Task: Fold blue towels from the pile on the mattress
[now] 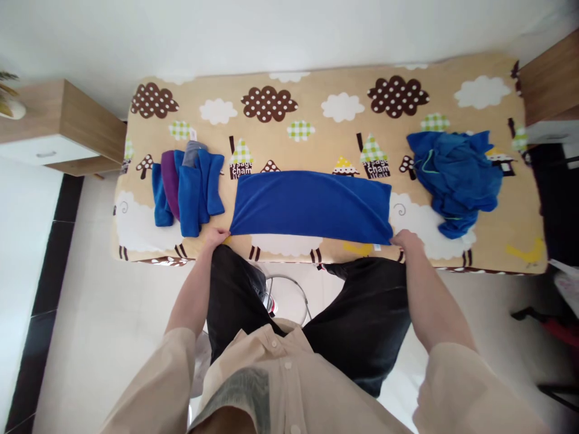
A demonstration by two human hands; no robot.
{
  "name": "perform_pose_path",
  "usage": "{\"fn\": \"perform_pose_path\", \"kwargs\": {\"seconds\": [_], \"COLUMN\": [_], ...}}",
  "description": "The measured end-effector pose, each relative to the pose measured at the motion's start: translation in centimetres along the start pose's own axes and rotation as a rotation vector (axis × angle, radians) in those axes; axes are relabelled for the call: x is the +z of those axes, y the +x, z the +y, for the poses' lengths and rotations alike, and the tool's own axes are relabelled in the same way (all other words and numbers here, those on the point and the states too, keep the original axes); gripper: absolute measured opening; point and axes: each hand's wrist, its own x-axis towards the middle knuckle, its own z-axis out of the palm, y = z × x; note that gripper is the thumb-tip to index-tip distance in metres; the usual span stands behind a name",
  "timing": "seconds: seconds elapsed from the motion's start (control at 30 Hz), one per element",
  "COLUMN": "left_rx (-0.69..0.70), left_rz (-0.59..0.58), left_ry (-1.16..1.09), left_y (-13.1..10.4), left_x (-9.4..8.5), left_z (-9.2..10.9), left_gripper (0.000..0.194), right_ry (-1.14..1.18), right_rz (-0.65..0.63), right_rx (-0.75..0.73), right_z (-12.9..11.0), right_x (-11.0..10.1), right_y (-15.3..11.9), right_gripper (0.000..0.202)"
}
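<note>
A blue cloth (312, 205) lies spread flat as a wide rectangle on the patterned bed sheet (316, 144). My left hand (218, 236) pinches its near left corner, and my right hand (404, 239) pinches the near right corner. Left of the cloth sit several folded or rolled cloths: blue ones (189, 199), a purple one (170, 181) and a grey one (193, 154). To the right lies a crumpled heap of blue cloths (459, 175). A small white tag (377, 248) shows at the spread cloth's near edge.
Wooden cabinets stand at the left (63, 120) and right (552, 84) ends of the bed. A white wall (289, 30) runs behind it. Below the near edge are my black-trousered legs (366, 313) and a round metal stool frame (289, 280). Dark and red items lie at the far right.
</note>
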Motion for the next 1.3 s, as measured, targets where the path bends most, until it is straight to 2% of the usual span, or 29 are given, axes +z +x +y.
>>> {"fn": "perform_pose_path", "kwargs": {"seconds": [0.07,0.1,0.2,0.27,0.3,0.37,0.43,0.5,0.57,0.67,0.73,0.83,0.9,0.97,1.03,1.13,1.3], "left_rx": [0.076,0.092,0.098,0.101,0.109,0.123,0.176,0.277,0.406,0.532,0.571,0.664,0.73,0.745,0.721,0.678,0.639], "left_rz": [0.021,0.03,0.06,0.075,0.079,0.085,0.113,0.154,0.172,0.165,0.171,0.091,-0.045,-0.189,-0.287,-0.336,-0.317], "left_ry": [0.027,0.034,0.056,0.087,0.103,0.137,0.158,0.166,0.175,0.173,0.133,0.156,0.257,0.358,0.441,0.511,0.508], "left_y": [-0.1,-0.2,-0.3,-0.6,-0.9,-1.5,-2.3,-2.8,-2.6,0.2,4.3,12.1,16.7,19.7,21.0,21.2,20.7], "left_x": [-0.1,-0.1,-0.2,-0.3,-0.4,-0.4,-0.3,-0.2,-0.2,-0.9,-1.7,-3.3,-4.4,-5.7,-6.8,-7.8,-7.0], "left_z": [0.3,0.5,1.0,1.4,1.6,2.0,2.3,2.8,3.6,6.7,10.0,15.6,18.9,21.5,23.0,23.7,23.2], "left_gripper": [0.02,0.021,0.026,0.026,0.026,0.026,0.026,0.03,0.034,0.037,0.039,0.045,0.046,0.042,0.037,0.035,0.037], "right_ry": [-0.026,-0.007,0.159,0.295,0.338,0.369,0.375,0.371,0.363,0.346,0.333,0.331,0.34,0.35,0.354,0.35,0.371], "right_rz": [-0.021,0.028,0.306,0.427,0.432,0.346,0.296,0.297,0.311,0.3,0.294,0.286,0.268,0.263,0.279,0.304,0.262], "right_rx": [-0.006,-0.056,-0.28,-0.342,-0.374,-0.446,-0.427,-0.393,-0.374,-0.349,-0.328,-0.311,-0.306,-0.304,-0.306,-0.307,-0.3], "right_z": [-1.7,-3.1,-8.9,-13.4,-15.5,-18.9,-21.0,-21.8,-21.8,-21.4,-21.5,-21.8,-21.9,-21.9,-21.9,-21.9,-22.0], "right_x": [-0.2,-0.1,1.9,5.3,7.4,11.8,15.4,17.7,19.0,19.6,19.6,19.5,19.4,19.5,19.5,19.6,19.4], "right_y": [-0.2,-0.8,-4.6,-8.4,-10.3,-13.6,-15.7,-16.3,-15.9,-14.9,-14.6,-14.6,-14.7,-14.7,-14.6,-14.5,-14.5], "right_gripper": [0.037,0.042,0.046,0.049,0.051,0.055,0.058,0.06,0.062,0.063,0.065,0.066,0.065,0.065,0.064,0.063,0.064]}}
